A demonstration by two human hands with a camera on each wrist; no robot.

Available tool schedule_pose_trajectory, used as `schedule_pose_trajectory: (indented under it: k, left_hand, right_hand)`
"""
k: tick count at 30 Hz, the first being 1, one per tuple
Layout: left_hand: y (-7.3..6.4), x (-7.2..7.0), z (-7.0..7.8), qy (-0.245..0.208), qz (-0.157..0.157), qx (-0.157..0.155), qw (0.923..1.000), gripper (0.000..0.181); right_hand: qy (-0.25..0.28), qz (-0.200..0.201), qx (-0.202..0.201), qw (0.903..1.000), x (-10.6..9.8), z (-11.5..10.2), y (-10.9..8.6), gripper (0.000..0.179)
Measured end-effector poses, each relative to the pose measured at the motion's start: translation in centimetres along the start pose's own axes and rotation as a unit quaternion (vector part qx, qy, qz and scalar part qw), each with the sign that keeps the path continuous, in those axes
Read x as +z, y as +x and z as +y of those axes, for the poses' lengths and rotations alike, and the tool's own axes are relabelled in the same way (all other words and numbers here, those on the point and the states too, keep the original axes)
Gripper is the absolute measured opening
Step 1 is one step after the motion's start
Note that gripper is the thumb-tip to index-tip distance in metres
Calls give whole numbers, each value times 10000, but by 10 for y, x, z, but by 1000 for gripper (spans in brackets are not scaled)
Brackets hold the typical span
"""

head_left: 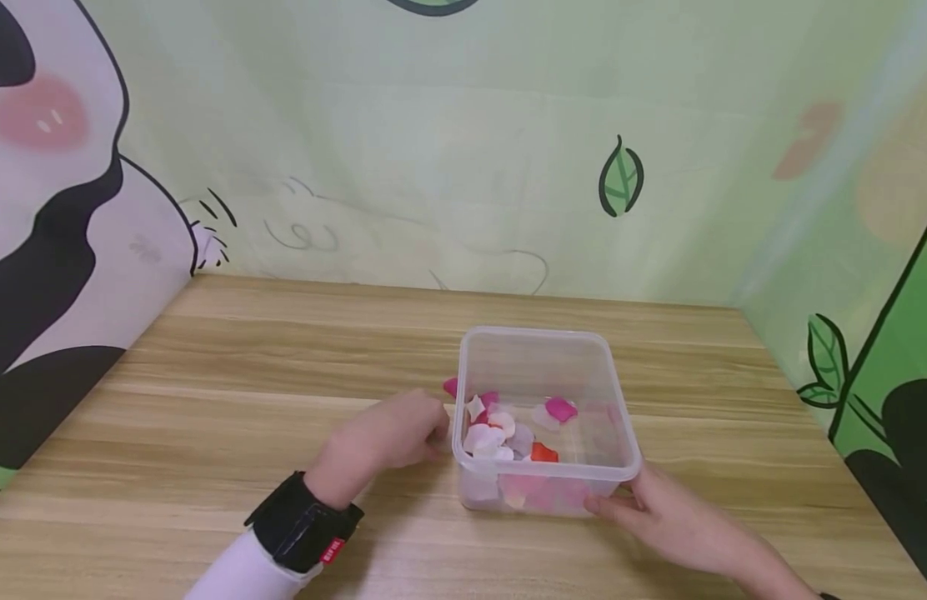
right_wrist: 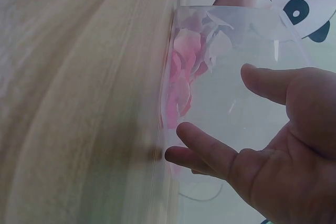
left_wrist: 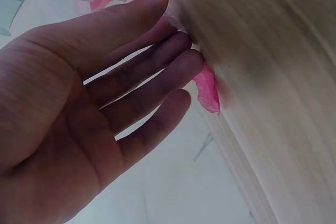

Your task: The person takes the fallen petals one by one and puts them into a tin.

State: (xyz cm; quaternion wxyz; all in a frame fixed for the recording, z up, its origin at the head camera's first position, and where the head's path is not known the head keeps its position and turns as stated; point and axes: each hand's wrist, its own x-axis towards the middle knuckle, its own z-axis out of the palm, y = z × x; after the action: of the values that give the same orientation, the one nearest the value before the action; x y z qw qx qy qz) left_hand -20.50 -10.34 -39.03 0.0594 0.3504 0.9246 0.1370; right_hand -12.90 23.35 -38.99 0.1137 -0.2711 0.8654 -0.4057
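Note:
A clear plastic box (head_left: 542, 487) holds pink, white, purple and red petals (head_left: 501, 433) along its bottom, mostly on the left side. My left hand (head_left: 392, 437) is low over the table beside the box's left wall. In the left wrist view the left hand (left_wrist: 100, 98) has its fingers loosely extended, the tips close to a pink petal (left_wrist: 208, 90) that lies outside the box. My right hand (head_left: 677, 517) rests at the box's front right corner. Its thumb and fingers are spread along the wall in the right wrist view, with the palm (right_wrist: 283, 150) empty.
The wood-grain table (head_left: 246, 400) extends on both sides of the box. Behind it hangs a pale green backdrop (head_left: 463, 167) with drawn leaves, and a panda print (head_left: 51, 208) covers the left side.

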Motion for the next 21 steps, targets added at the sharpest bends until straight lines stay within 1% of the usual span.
schedule_pose_trajectory:
  k: [5, 9, 12, 16, 18, 21]
  left_hand:
    - [1, 1, 2, 73, 184, 52, 9998, 21]
    - [1, 1, 3, 87, 293, 36, 9995, 25]
    - [1, 1, 2, 89, 334, -58, 9994, 29]
    - [0, -3, 1, 72, 386, -384, 9985, 29]
    - [-1, -7, 0, 55, 465, -497, 9977, 31]
    - [-3, -14, -1, -30, 642, -562, 9963, 33]
  right_hand:
    - [-51, 43, -107, 9999, 0, 1, 0, 59]
    - [-10, 23, -76, 10000, 0, 1, 0, 60]
    - [30, -7, -49, 10000, 0, 1, 0, 61]
    - [50, -30, -28, 10000, 0, 1, 0, 60]
    - [63, -40, 0, 10000, 0, 0, 0, 60]
    - [96, -44, 31, 9999, 0, 0, 1, 60]
